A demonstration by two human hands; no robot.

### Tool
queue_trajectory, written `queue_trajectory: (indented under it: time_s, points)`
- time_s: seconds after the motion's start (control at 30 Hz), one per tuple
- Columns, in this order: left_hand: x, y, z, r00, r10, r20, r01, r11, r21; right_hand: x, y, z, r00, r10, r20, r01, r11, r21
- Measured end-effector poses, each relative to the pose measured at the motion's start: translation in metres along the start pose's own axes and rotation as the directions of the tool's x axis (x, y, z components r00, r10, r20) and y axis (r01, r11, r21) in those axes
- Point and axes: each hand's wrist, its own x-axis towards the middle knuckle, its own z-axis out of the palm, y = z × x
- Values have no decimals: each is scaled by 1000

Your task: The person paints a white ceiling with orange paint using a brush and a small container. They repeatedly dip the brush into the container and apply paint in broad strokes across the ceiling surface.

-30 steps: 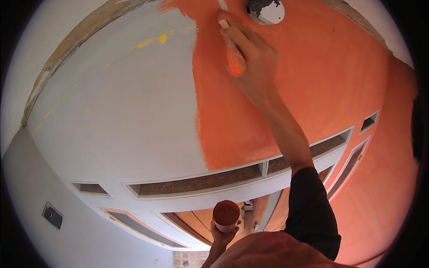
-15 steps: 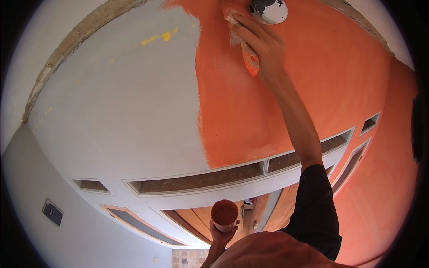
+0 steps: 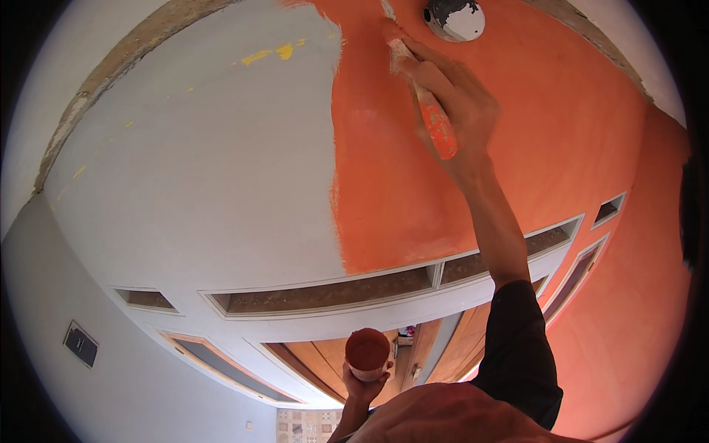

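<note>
My right hand (image 3: 461,107) grips the brush (image 3: 437,125), left hand (image 3: 365,388) the cup (image 3: 365,374); wall (image 3: 377,184) orange around right hand, apparently unpainted grey farther left.

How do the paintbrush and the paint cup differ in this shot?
The paintbrush is long and slim, while the cup is round and open-topped, with reddish-brown contents.
The paintbrush is raised at the wall in the right hand; the cup sits low in the view, in the left hand.
Shared: each is held in one hand.
</note>
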Motion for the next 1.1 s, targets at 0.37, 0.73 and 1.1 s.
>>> queue_trajectory:
  time_s: [0.37,0.73,1.1]
  points:
    - [-1,2,-3,996,64,-60,-53,984,169,51,60,23,932,-324,161,340,937,-81]
    - [13,1,5,986,107,-131,-50,924,380,81,90,-1,945,-236,226,224,972,77]
    - [23,5,-38,995,-100,-15,101,993,67,134,97,-10,891,-7,455,-187,906,380]
